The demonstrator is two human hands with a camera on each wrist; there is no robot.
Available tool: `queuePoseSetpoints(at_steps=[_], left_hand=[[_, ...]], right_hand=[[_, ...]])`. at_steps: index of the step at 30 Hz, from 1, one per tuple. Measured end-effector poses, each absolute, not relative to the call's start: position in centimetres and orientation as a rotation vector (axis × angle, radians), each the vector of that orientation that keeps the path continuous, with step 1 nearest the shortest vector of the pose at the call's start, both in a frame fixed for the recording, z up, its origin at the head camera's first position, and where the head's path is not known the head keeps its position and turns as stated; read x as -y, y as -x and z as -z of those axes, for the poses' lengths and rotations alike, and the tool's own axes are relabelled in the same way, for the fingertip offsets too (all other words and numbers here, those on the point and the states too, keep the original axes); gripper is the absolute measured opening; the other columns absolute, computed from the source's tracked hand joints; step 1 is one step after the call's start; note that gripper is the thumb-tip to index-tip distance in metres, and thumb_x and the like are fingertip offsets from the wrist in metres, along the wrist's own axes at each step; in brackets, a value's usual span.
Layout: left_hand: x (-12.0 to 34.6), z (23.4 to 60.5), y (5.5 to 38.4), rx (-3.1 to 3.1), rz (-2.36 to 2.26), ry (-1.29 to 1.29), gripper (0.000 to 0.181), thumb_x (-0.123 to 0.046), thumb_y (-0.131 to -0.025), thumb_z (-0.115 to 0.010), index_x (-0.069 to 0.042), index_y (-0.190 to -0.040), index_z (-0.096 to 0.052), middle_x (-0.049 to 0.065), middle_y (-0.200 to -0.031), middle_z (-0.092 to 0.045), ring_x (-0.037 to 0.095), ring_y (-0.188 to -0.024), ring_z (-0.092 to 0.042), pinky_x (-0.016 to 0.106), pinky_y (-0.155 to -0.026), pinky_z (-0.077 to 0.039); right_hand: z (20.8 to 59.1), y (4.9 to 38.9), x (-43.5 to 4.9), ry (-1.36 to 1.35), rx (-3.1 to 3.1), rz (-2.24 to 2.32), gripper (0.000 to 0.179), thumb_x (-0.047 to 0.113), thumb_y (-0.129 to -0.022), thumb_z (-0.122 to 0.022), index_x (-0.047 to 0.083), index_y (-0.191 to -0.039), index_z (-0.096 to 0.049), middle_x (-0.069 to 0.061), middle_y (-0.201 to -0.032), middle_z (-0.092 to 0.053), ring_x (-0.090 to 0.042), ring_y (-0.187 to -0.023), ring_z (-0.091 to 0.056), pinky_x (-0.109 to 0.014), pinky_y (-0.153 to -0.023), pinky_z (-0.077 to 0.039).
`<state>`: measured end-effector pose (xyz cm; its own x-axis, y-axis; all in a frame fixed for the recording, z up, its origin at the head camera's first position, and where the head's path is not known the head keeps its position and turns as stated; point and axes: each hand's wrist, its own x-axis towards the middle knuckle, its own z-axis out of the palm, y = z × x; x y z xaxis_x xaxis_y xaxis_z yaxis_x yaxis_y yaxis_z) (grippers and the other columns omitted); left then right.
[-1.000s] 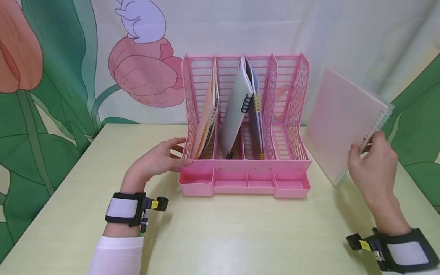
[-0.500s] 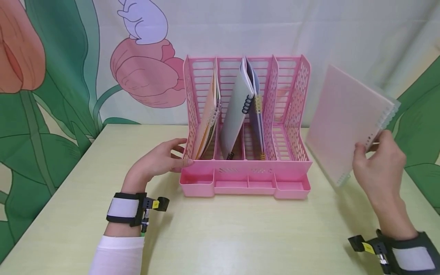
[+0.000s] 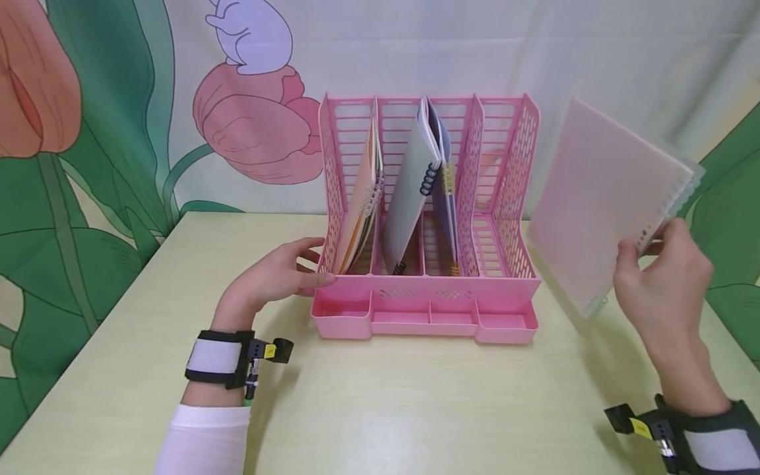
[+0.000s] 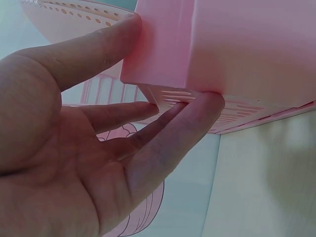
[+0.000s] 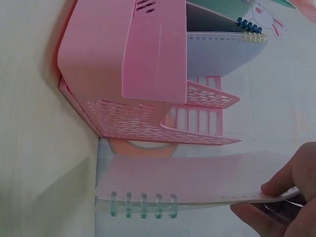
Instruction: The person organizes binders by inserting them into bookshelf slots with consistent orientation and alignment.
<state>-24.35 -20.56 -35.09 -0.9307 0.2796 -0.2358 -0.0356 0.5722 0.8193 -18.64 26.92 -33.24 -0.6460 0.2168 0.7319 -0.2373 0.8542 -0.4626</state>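
Observation:
A pink desk file organizer (image 3: 454, 287) stands on the table, divided into upright slots. My left hand (image 3: 273, 274) grips its left front corner. In the left wrist view, the thumb is on the front edge and the fingertips (image 4: 210, 103) touch the side. To the right of the organizer, my right hand (image 3: 665, 284) pinches a pale pink spiral notebook (image 3: 605, 198) by its ring-bound edge, between thumb and fingers. The notebook is tilted and apart from the organizer; clear rings (image 5: 143, 205) show in the right wrist view.
An orange-pink spiral notebook (image 3: 355, 218) leans in the leftmost slot. A grey one (image 3: 410, 198) with black rings and a dark blue one (image 3: 442, 204) lean in the middle slots. Small open trays (image 3: 341, 324) line the organizer's front. A printed curtain (image 3: 415, 39) hangs behind the table.
My right hand has carried the pale pink notebook a little to the right and slightly upward in view. The left hand stays on the organizer's corner.

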Motion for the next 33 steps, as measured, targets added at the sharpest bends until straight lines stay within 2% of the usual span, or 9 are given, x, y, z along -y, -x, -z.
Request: queuePoseSetpoints(at_steps=[4,10,21,28,33], left_hand=[[20.5,35.0,24.4,-2.466,-1.295,-0.196,0.087,-0.027,-0.093,-0.078,-0.007,-0.161,-0.028,0.024,-0.143,-0.046,0.038,-0.118,-0.06,0.042,-0.092,-0.058],[20.5,35.1,24.4,-2.468,-1.282,-0.192,0.087,-0.027,-0.093,-0.078,-0.007,-0.161,-0.028,0.024,-0.143,-0.047,0.035,-0.111,-0.064,0.043,-0.092,-0.057],[20.5,35.0,24.4,-2.469,-1.283,-0.183,0.088,-0.029,-0.092,-0.079,-0.008,-0.161,-0.028,0.023,-0.144,-0.045,0.037,-0.117,-0.06,0.044,-0.093,-0.057],[20.5,35.1,24.4,-2.464,-1.286,-0.197,0.088,-0.028,-0.093,-0.078,-0.008,-0.162,-0.027,0.024,-0.144,-0.045,0.036,-0.113,-0.063,0.045,-0.095,-0.056],[20.5,35.0,24.4,-2.469,-1.28,-0.198,0.087,-0.027,-0.093,-0.077,-0.008,-0.162,-0.028,0.024,-0.144,-0.046,0.036,-0.113,-0.064,0.045,-0.094,-0.056]], right_hand=[[32.8,18.4,-26.8,-0.025,2.149,-0.669,0.026,0.001,-0.094,-0.063,-0.014,-0.114,-0.059,-0.03,-0.099,-0.067,-0.047,-0.083,-0.065,-0.02,-0.064,-0.033],[32.0,18.2,-26.6,-0.052,2.127,-0.656,0.027,0.002,-0.095,-0.064,-0.014,-0.116,-0.058,-0.03,-0.1,-0.067,-0.048,-0.083,-0.066,-0.017,-0.064,-0.032],[30.2,17.5,-26.3,-0.075,2.094,-0.632,0.026,0.001,-0.093,-0.065,-0.014,-0.113,-0.059,-0.03,-0.1,-0.068,-0.047,-0.082,-0.066,-0.016,-0.066,-0.031],[29.5,17.2,-26.2,-0.077,2.088,-0.63,0.026,0.002,-0.094,-0.064,-0.014,-0.114,-0.059,-0.03,-0.102,-0.067,-0.046,-0.082,-0.066,-0.006,-0.071,-0.028],[28.9,16.8,-26.1,-0.092,2.089,-0.621,0.027,0.003,-0.096,-0.063,-0.014,-0.117,-0.059,-0.03,-0.105,-0.067,-0.048,-0.083,-0.065,-0.005,-0.071,-0.028]])
